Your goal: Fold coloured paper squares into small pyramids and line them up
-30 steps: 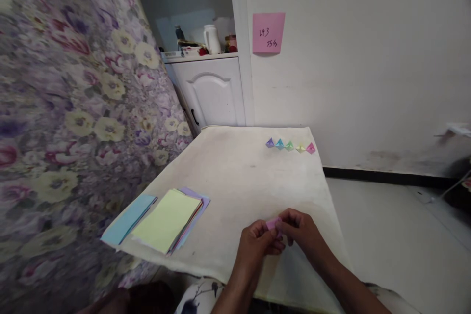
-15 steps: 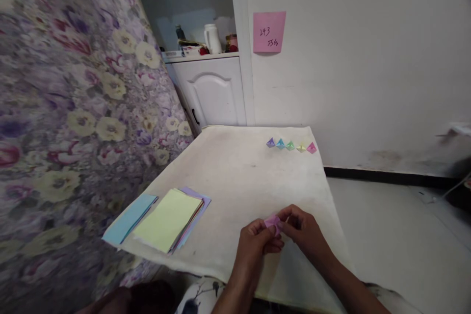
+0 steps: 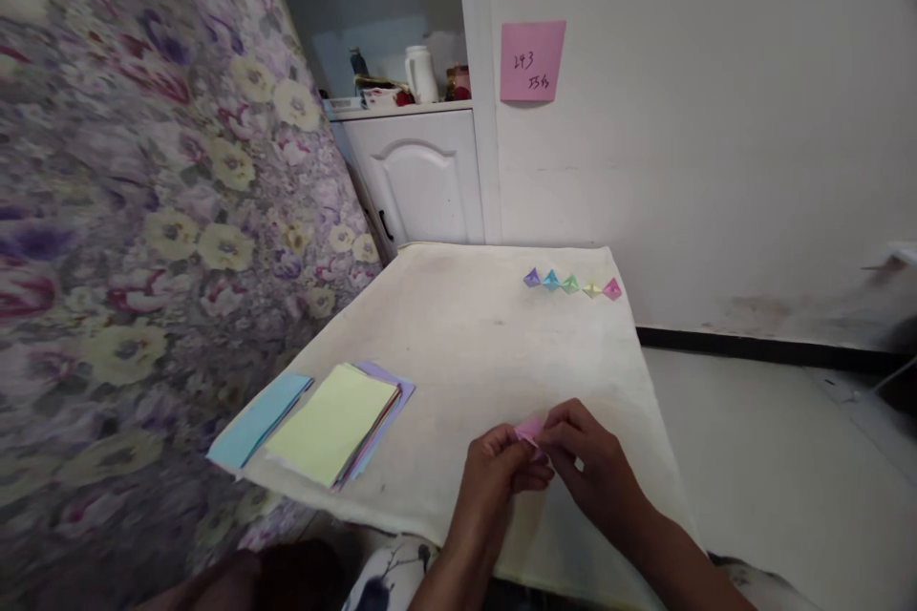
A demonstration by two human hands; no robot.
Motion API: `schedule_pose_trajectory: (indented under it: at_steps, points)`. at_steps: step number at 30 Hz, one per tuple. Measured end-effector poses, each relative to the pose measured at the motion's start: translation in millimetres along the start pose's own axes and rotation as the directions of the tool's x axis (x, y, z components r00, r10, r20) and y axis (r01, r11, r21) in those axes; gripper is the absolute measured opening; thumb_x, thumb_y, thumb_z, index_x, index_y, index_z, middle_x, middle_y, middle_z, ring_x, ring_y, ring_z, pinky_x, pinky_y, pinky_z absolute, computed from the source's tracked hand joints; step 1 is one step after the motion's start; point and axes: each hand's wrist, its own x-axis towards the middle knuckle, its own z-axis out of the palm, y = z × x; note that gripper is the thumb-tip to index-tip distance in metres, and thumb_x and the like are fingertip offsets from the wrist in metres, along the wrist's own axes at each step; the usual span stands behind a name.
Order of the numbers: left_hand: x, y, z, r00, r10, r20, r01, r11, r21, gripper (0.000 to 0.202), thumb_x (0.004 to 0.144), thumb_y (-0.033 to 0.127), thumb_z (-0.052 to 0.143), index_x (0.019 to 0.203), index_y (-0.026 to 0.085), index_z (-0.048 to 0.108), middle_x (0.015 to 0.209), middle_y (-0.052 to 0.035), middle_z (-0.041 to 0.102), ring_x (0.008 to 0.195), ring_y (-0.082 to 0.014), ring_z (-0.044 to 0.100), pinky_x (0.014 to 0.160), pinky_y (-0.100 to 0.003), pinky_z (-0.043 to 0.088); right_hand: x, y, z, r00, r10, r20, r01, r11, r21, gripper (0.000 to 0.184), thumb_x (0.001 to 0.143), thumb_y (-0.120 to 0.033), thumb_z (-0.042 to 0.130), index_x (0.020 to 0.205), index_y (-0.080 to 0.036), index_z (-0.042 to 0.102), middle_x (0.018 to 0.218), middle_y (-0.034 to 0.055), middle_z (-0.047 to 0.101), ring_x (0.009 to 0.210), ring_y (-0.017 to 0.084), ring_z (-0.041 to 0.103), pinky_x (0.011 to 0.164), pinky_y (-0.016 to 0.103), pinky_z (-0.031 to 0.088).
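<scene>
Between my hands is a small piece of folded pink paper (image 3: 528, 430), held above the near right part of the table. My left hand (image 3: 496, 466) pinches it from the left, the thumb lying across its front. From the right, my right hand (image 3: 582, 449) closes thumb and forefinger on its right edge. The fingers cover much of the paper, so its full shape is hidden. At the table's far right, several small folded paper pieces stand in a row: purple (image 3: 531, 278), blue (image 3: 550, 280), green (image 3: 569, 284), yellow (image 3: 591, 289) and pink (image 3: 611, 288).
A stack of coloured paper topped by a yellow sheet (image 3: 333, 425) lies on the cloth-covered table (image 3: 458, 353) at left, beside blue sheets (image 3: 262, 420). A floral curtain (image 3: 143, 258) hangs along the left. Behind stand a white cabinet (image 3: 422, 172) and a wall with a pink note (image 3: 531, 62).
My right fingers have shifted slightly on the pink paper, and less of it shows now. The whole view has moved a little, with the scene sliding right.
</scene>
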Motion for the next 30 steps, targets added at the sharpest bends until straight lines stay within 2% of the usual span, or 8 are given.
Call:
schedule_pose_trajectory:
  at_steps: [3, 12, 17, 21, 25, 28, 30]
  points:
    - [-1.2, 1.6, -0.7, 1.0, -0.004, 0.006, 0.004, 1.0, -0.025, 0.016, 0.065, 0.025, 0.066, 0.069, 0.009, 0.061, 0.061, -0.0047, 0.064, 0.051, -0.0116, 0.06, 0.049, -0.02, 0.046, -2.2, 3.3, -0.1, 0.997, -0.056, 0.047, 0.06, 0.995, -0.083, 0.024, 0.083, -0.015, 0.042, 0.091, -0.024, 0.063, 0.088, 0.0048, 0.055, 0.07, 0.013, 0.054, 0.061, 0.024, 0.045]
    - [-1.3, 3.8, -3.4, 1.0, -0.003, -0.002, 0.003, 0.992, -0.127, 0.015, 0.065, 0.024, 0.064, 0.067, 0.01, 0.061, 0.058, -0.0047, 0.064, 0.053, -0.012, 0.061, 0.054, -0.021, 0.047, -4.2, 0.5, 7.9, 0.995, -0.072, 0.067, 0.084, 0.975, -0.204, 0.03, 0.087, -0.016, 0.037, 0.105, -0.024, 0.06, 0.102, 0.0087, 0.057, 0.077, 0.015, 0.058, 0.066, 0.027, 0.051]
    - [-1.6, 5.5, -7.6, 0.998, 0.05, -0.032, -0.054, 0.987, -0.154, 0.022, 0.07, 0.031, 0.061, 0.075, 0.009, 0.062, 0.067, -0.0062, 0.067, 0.06, -0.0151, 0.062, 0.06, -0.025, 0.049, -9.8, 8.6, 15.5, 0.99, -0.133, 0.054, 0.143, 0.949, -0.282, 0.047, 0.082, -0.006, 0.034, 0.117, -0.03, 0.054, 0.114, 0.01, 0.053, 0.081, 0.016, 0.058, 0.062, 0.027, 0.053]
    - [-5.4, 7.2, -7.4, 0.994, 0.104, -0.044, -0.109, 0.983, -0.145, 0.022, 0.072, 0.033, 0.059, 0.076, 0.011, 0.063, 0.07, -0.0046, 0.066, 0.065, -0.0171, 0.063, 0.064, -0.028, 0.051, -12.1, 8.7, 19.2, 0.993, -0.105, 0.061, 0.12, 0.933, -0.339, 0.054, 0.079, -0.003, 0.034, 0.121, -0.033, 0.051, 0.12, 0.0096, 0.051, 0.083, 0.017, 0.059, 0.061, 0.029, 0.053]
    - [-8.1, 8.8, -6.9, 0.986, 0.158, -0.057, -0.164, 0.979, -0.122, 0.027, 0.073, 0.039, 0.059, 0.073, 0.012, 0.063, 0.071, -0.0043, 0.065, 0.068, -0.0175, 0.063, 0.067, -0.029, 0.051, -12.5, 5.5, 21.3, 0.994, -0.076, 0.074, 0.097, 0.935, -0.341, 0.06, 0.077, -0.001, 0.033, 0.124, -0.033, 0.048, 0.125, 0.0095, 0.048, 0.086, 0.017, 0.059, 0.065, 0.031, 0.053]
    - [-6.7, 9.0, -8.0, 0.991, 0.122, -0.05, -0.125, 0.991, -0.052, 0.03, 0.068, 0.04, 0.066, 0.077, 0.012, 0.064, 0.071, -0.0047, 0.066, 0.07, -0.0176, 0.063, 0.069, -0.029, 0.051, -12.7, 3.8, 22.1, 0.996, -0.055, 0.074, 0.076, 0.948, -0.31, 0.057, 0.078, -0.003, 0.034, 0.123, -0.034, 0.049, 0.126, 0.0083, 0.048, 0.085, 0.017, 0.06, 0.066, 0.031, 0.052]
    - [-5.2, 8.5, -8.9, 0.994, 0.107, -0.035, -0.108, 0.994, -0.032, 0.032, 0.066, 0.04, 0.068, 0.081, 0.011, 0.064, 0.073, -0.0057, 0.067, 0.071, -0.0179, 0.064, 0.071, -0.029, 0.051, -11.8, 2.7, 21.1, 0.997, -0.045, 0.058, 0.057, 0.973, -0.223, 0.051, 0.08, -0.006, 0.035, 0.119, -0.033, 0.052, 0.122, 0.0079, 0.051, 0.085, 0.017, 0.059, 0.067, 0.03, 0.052]
